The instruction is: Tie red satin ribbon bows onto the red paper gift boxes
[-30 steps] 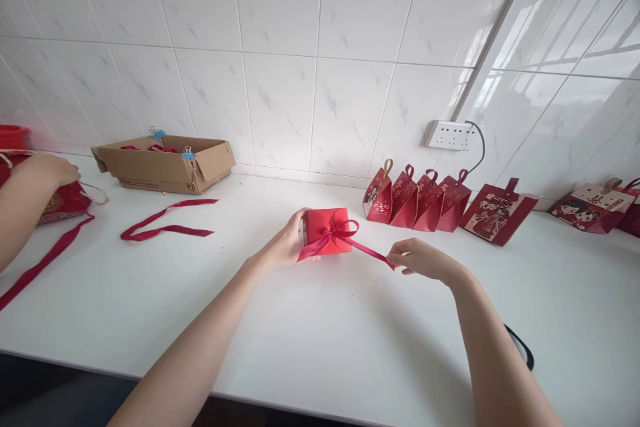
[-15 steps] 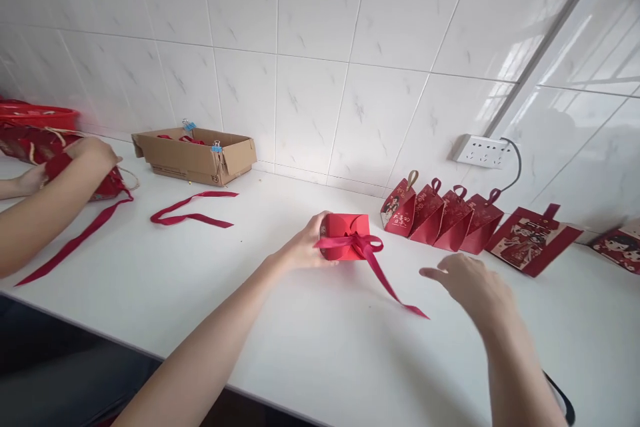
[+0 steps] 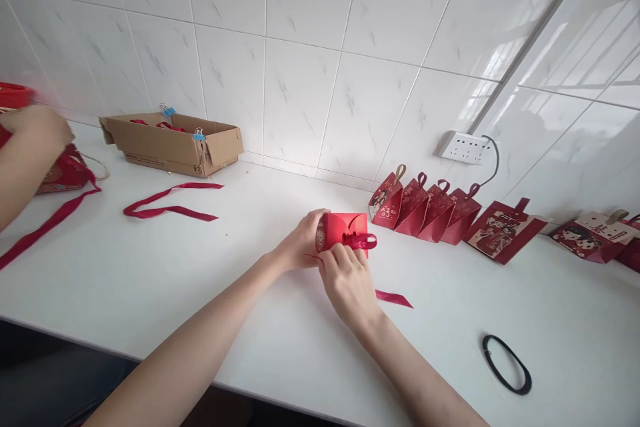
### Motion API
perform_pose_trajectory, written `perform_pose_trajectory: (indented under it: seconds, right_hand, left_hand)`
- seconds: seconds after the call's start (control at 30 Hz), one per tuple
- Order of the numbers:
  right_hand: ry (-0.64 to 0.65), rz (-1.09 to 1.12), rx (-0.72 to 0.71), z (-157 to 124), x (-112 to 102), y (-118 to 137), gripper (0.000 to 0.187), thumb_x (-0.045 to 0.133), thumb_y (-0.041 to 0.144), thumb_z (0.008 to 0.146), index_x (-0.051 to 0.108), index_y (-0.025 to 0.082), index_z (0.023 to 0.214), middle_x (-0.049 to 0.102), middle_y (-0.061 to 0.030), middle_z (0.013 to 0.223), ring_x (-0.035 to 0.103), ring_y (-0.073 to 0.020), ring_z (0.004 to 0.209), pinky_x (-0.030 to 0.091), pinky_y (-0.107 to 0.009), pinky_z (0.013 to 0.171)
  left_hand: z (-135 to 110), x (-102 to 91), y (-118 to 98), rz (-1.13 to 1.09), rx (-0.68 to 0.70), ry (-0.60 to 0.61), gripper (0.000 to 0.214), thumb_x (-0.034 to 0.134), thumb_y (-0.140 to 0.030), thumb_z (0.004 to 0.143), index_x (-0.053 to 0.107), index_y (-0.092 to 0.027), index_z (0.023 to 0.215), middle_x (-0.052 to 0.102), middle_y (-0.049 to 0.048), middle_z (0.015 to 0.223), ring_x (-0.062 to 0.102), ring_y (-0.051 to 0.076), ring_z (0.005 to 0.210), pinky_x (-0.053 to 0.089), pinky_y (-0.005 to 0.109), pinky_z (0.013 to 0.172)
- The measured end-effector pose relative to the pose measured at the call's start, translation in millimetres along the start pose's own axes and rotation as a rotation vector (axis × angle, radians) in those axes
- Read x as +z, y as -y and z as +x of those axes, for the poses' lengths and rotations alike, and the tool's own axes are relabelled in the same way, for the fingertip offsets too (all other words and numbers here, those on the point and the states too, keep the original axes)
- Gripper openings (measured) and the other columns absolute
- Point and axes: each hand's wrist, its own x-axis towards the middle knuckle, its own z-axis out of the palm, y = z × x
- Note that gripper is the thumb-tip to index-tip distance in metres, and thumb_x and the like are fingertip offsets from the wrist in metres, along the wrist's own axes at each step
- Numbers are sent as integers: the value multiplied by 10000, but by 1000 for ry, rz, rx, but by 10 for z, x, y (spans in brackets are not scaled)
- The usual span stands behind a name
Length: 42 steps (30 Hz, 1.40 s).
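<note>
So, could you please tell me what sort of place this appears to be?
It looks like an indoor workroom, perhaps for gift packing: a white table against a tiled wall, with red gift boxes in a row and a cardboard box holding red ribbons.

A red box, its curved flaps overlapped, is held over the desk; it is dressed with a crimson ribbon, one loop spread rightward, one tail stretched toward the near right.

Both slender forearms and fingers are bare.
</note>
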Motion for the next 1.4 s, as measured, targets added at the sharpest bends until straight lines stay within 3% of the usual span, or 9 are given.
perform_pose_trajectory:
  seconds: [0.2,0.3,0.4,0.47,0.57,0.7,0.83,0.97,1.4]
  right_hand:
    - [-78,419,-379,-37,-146,288,191,401,120,849,536,176,726,502,-11,609,433,-136,555,337,-295,575]
    - [-261,812,-526,-65,-216,261,207,358,307,868,518,187,813,484,15,576,410,-121,493,356,-290,523]
    - [-381,863,-149,-62,-245,-48,129,384,281,860,483,215,811,484,13,615,436,-132,532,376,-292,517]
    - [-362,731,240,-43,-245,-302,130,432,261,858,466,219,740,471,-4,663,465,-151,615,415,-311,572]
    - [-234,611,517,-11,-225,-537,249,487,387,837,498,210,663,499,-67,829,508,-224,861,454,-417,744]
    - [-50,646,538,3,-178,-535,236,628,410,721,543,200,654,446,-115,1125,424,-298,1146,426,-482,895]
    - [-36,799,579,3,-165,-502,124,569,317,763,574,203,714,428,-103,1167,469,-256,1130,505,-407,822]
    - [-39,934,706,35,-213,-535,166,563,363,766,581,208,710,482,-84,1100,529,-221,1025,532,-357,744]
    - [-28,945,746,33,-248,-638,243,544,428,798,606,206,720,562,-72,1047,534,-216,990,464,-342,786]
  left_hand:
    - [-27,-22,-17,96,41,22,743,700,-326,639,323,-231,1272,505,102,1214,537,245,1059,464,401,888]
    - [-19,-29,23,109,100,81,898,742,-331,595,227,-222,1322,449,133,1284,531,250,1091,464,402,904]
    - [-5,-35,50,109,54,110,917,740,-317,601,205,-244,1343,462,120,1289,514,264,1131,469,405,907]
    - [1,-39,64,114,37,124,929,735,-312,609,191,-248,1359,468,112,1298,493,273,1166,452,422,936]
    - [-1,-50,93,108,40,154,996,728,-338,618,114,-265,1398,433,99,1352,437,269,1236,378,456,1016]
    - [-15,-90,102,70,16,225,1090,709,-365,644,-48,-302,1426,396,85,1399,349,260,1308,289,496,1067]
    - [-25,-72,23,-129,-53,328,1159,696,-455,659,-182,-313,1402,271,94,1474,262,269,1353,283,504,1062]
    - [-41,88,-70,-203,-161,176,1077,604,-495,751,-227,-253,1391,358,132,1413,326,261,1318,271,490,1067]
    - [-57,137,-112,65,-137,31,940,624,-498,712,58,-208,1403,237,156,1438,247,309,1338,281,468,1069]
